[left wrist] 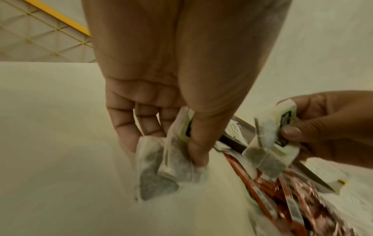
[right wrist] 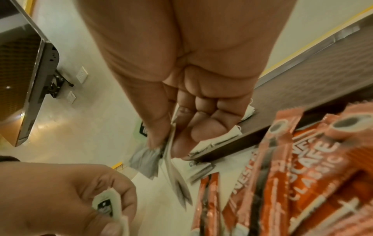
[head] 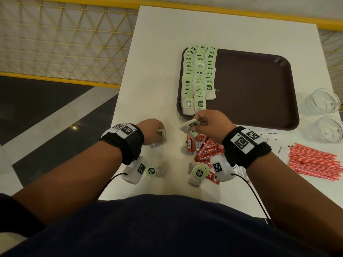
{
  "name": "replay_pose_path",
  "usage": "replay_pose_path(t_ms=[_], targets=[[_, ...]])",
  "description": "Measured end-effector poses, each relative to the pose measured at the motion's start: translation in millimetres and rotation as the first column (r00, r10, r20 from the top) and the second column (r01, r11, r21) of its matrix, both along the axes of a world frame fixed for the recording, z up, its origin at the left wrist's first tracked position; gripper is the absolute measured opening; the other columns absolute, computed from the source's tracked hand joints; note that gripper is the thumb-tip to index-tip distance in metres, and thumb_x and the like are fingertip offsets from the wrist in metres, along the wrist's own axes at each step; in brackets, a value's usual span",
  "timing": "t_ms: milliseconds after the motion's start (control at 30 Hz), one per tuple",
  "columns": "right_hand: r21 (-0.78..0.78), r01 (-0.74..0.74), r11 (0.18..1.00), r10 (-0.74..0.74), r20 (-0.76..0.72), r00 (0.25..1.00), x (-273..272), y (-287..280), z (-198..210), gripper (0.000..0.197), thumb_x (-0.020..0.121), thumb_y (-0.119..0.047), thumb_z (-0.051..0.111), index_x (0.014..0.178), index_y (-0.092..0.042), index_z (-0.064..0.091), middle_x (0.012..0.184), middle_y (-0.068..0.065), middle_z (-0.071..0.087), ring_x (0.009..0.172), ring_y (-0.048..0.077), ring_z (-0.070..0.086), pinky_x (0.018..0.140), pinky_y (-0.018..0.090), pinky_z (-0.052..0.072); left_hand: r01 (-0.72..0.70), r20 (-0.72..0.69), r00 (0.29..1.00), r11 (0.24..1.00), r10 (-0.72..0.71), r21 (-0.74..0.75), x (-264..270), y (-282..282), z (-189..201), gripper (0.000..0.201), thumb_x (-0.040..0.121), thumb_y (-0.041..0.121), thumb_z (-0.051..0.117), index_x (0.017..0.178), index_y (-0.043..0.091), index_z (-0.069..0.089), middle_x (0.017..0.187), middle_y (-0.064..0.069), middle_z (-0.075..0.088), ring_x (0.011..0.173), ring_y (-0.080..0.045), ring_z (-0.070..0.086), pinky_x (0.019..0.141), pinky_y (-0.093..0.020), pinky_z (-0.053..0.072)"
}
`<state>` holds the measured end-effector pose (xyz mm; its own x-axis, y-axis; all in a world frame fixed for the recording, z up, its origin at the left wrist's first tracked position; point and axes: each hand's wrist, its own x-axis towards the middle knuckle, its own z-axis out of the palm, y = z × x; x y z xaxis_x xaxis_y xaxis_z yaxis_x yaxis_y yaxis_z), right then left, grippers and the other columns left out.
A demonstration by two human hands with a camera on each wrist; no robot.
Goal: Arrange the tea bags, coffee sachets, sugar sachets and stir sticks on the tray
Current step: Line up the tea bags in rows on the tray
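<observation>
A dark brown tray [head: 259, 89] lies on the white table [head: 157, 52], its left side lined with three rows of green-tagged tea bags [head: 198, 76]. My left hand [head: 153, 131] pinches a tea bag [left wrist: 173, 159] low over the table, left of the tray's near corner. My right hand [head: 209, 125] holds another tea bag [head: 189, 126] just above the red coffee sachets [head: 204, 149]; the same tea bag [left wrist: 268, 143] shows in the left wrist view. Loose tea bags [head: 156, 171] lie near my body. Pink stir sticks [head: 313, 162] and white sugar sachets [head: 274, 140] lie at the right.
Two clear glasses [head: 323, 115] stand at the right table edge beside the tray. A yellow-framed mesh railing [head: 65, 43] runs behind and left of the table. The table's left edge [head: 118, 108] is close to my left hand.
</observation>
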<state>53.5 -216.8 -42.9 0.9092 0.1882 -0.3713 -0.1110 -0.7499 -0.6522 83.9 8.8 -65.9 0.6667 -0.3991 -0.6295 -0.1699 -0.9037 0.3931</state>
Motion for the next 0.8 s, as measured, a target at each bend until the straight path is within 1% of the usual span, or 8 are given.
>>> replay_pose_path(t_ms=[133,267,367,467,533,633,733,800], targets=[[0.133,-0.102,0.986,0.112,-0.073,0.991,4.6,1.1,11.2,0.013,0.083,-0.021,0.075,0.092,-0.014,0.071,0.091,0.006,0.071,0.084,0.024,0.067,0.085,0.042,0.054,-0.211,-0.060,0.977,0.961,0.203,-0.181,8.9,0.6,4.9,0.023,0.096,0.018,0.054,0.110,0.001,0.062,0.107,-0.016,0.066,0.099,-0.032,0.062,0.087,-0.038,0.050],[0.303,-0.169,0.938,0.210,-0.110,0.971,9.3,7.7,24.8,0.003,0.087,-0.015,0.072,0.089,-0.014,0.070,0.081,-0.003,0.071,0.069,0.003,0.062,0.071,0.019,0.049,-0.570,-0.360,0.820,0.688,0.444,-0.449,9.3,-11.9,19.2,0.010,0.102,0.018,0.042,0.108,0.011,0.048,0.088,-0.005,0.058,0.079,-0.019,0.059,0.073,-0.041,0.058],[0.383,-0.141,0.913,0.202,-0.125,0.971,16.2,9.0,26.3,0.008,0.090,-0.014,0.068,0.095,-0.008,0.069,0.090,0.007,0.073,0.077,0.019,0.066,0.075,0.028,0.053,-0.697,-0.554,0.711,0.542,0.434,-0.469,8.3,-25.1,28.5,0.013,0.102,0.018,0.046,0.113,0.012,0.046,0.089,-0.007,0.059,0.075,-0.019,0.062,0.059,-0.034,0.056],[0.419,-0.012,0.908,0.087,-0.162,0.983,20.8,4.5,26.4,0.016,0.091,-0.012,0.066,0.099,0.002,0.065,0.091,0.014,0.072,0.075,0.018,0.063,0.068,0.025,0.052,-0.807,-0.745,0.568,0.415,0.350,-0.421,8.2,-36.0,30.5,0.013,0.100,0.012,0.048,0.113,0.011,0.044,0.095,-0.011,0.062,0.071,-0.023,0.067,0.069,-0.045,0.060],[0.404,0.076,0.912,-0.008,-0.168,0.986,22.8,-1.4,24.8,0.019,0.091,-0.014,0.066,0.101,0.002,0.064,0.091,0.016,0.072,0.076,0.019,0.062,0.069,0.029,0.052,-0.847,-0.810,0.505,0.351,0.297,-0.399,8.7,-43.7,30.1,0.007,0.103,0.012,0.042,0.110,0.013,0.042,0.093,-0.010,0.064,0.069,-0.025,0.069,0.068,-0.043,0.060],[0.397,0.192,0.897,-0.132,-0.173,0.976,27.6,-12.3,18.6,0.014,0.090,-0.015,0.067,0.098,-0.004,0.063,0.092,0.009,0.074,0.082,0.026,0.069,0.077,0.038,0.055,-0.862,-0.828,0.486,0.307,0.280,-0.402,13.3,-53.0,27.1,0.010,0.103,0.021,0.044,0.111,0.015,0.044,0.100,-0.011,0.066,0.079,-0.025,0.070,0.067,-0.039,0.061],[0.436,0.335,0.835,-0.262,-0.219,0.940,34.6,-22.5,10.6,0.014,0.090,-0.013,0.068,0.097,-0.003,0.061,0.098,0.017,0.073,0.094,0.038,0.069,0.086,0.052,0.056,-0.890,-0.870,0.443,0.222,0.215,-0.399,19.8,-59.7,23.6,0.018,0.103,0.026,0.042,0.113,0.015,0.052,0.111,-0.013,0.066,0.089,-0.027,0.068,0.069,-0.039,0.059],[0.439,0.388,0.810,-0.316,-0.232,0.920,38.6,-27.9,7.1,0.018,0.090,-0.013,0.068,0.099,0.000,0.060,0.100,0.024,0.071,0.089,0.038,0.068,0.086,0.054,0.054,-0.906,-0.894,0.413,0.174,0.174,-0.385,23.3,-65.9,21.9,0.021,0.101,0.022,0.042,0.116,0.015,0.054,0.116,-0.016,0.064,0.095,-0.030,0.066,0.071,-0.039,0.059]])
